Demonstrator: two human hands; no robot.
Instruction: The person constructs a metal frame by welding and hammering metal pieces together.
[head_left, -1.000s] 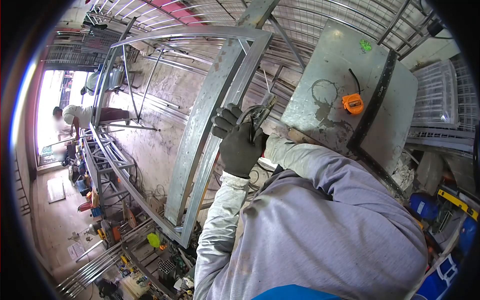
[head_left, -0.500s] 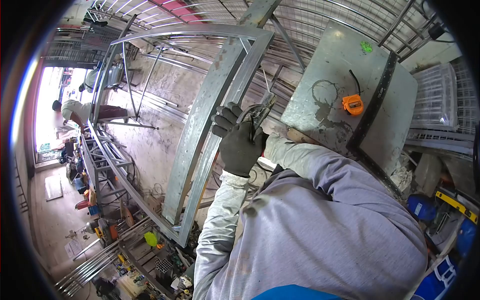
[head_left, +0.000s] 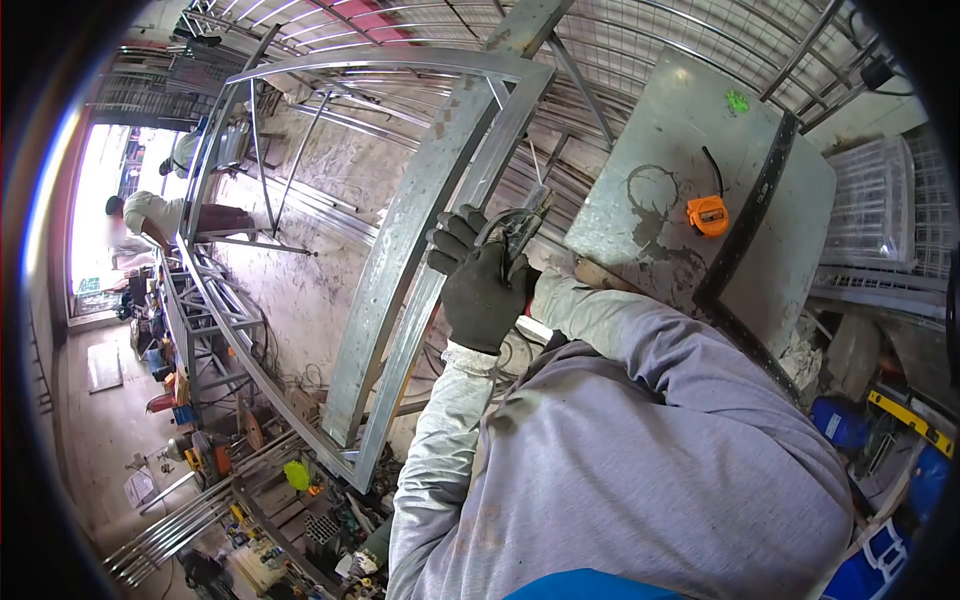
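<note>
My left hand (head_left: 480, 300), in a dark glove, lies at the long steel tube (head_left: 405, 345) of a welded frame. Several of its fingers stretch up and left over the metal, slightly apart. Close against it, my right hand (head_left: 522, 283) is mostly hidden behind the left glove and the sleeve end. From between the gloves projects a worn clamp-like tool, apparently a welding electrode holder (head_left: 522, 226), in my right hand's grip. A thin rod (head_left: 535, 160) runs up from its tip, beside the frame. The fingers around the handle are largely covered.
An orange tape measure (head_left: 708, 215) and a black angled bar (head_left: 745, 240) lie on a metal sheet (head_left: 620, 200) at right. Blue containers and a yellow level (head_left: 910, 422) stand lower right. Two people work at left, one (head_left: 165, 215) bending. Tools and tubes crowd the lower left.
The view has shifted slightly. My hands and the tool keep nearly the same position at the frame. The bending person at left has moved a little.
</note>
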